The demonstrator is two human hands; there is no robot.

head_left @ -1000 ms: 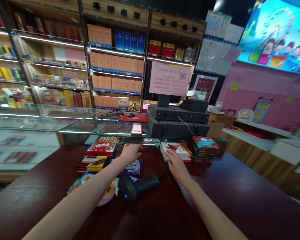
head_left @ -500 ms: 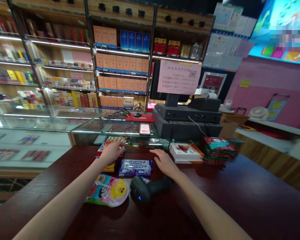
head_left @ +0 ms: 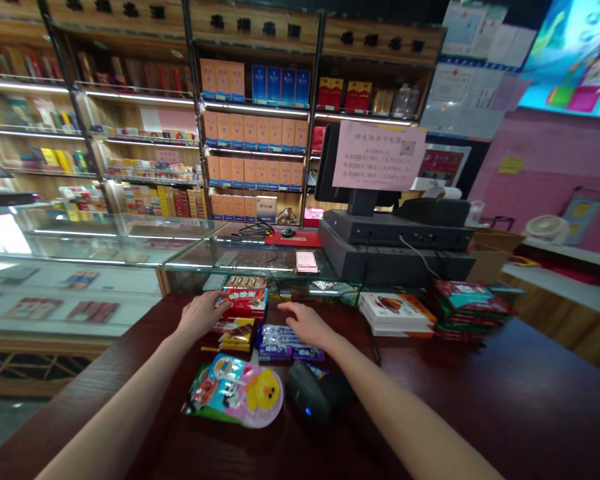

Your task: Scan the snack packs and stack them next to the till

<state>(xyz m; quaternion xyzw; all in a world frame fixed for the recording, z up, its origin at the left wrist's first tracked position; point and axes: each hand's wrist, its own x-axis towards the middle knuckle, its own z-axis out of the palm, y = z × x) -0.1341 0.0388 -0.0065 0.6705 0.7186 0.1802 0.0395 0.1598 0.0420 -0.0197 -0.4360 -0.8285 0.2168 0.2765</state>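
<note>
At the left end of a red box with white lettering (head_left: 245,302) is my left hand (head_left: 203,315), fingers extended and fingertips at the box's edge; whether they press on it I cannot tell. My right hand (head_left: 307,323) hovers by the purple-and-silver wrapped bars (head_left: 280,335), its fingers stretched leftward and holding nothing. Yellow-and-brown chocolate packs (head_left: 237,335) lie just in front of the red box. Nearer to me are a colourful pack with a yellow duck (head_left: 235,390) and a dark barcode scanner (head_left: 307,393) with a blue light, partly behind my right forearm.
White-and-orange boxes (head_left: 395,312) and a stack of red-and-green packs (head_left: 467,307) stand on the dark wooden counter (head_left: 480,413) to the right. Behind are a glass display case (head_left: 200,257) and a cash register (head_left: 395,247) with a monitor carrying a pink notice (head_left: 375,155).
My left hand has moved left, from over the red box to its left end, uncovering the lettering. My right hand has shifted left towards the purple bars. The view has turned slightly left.
</note>
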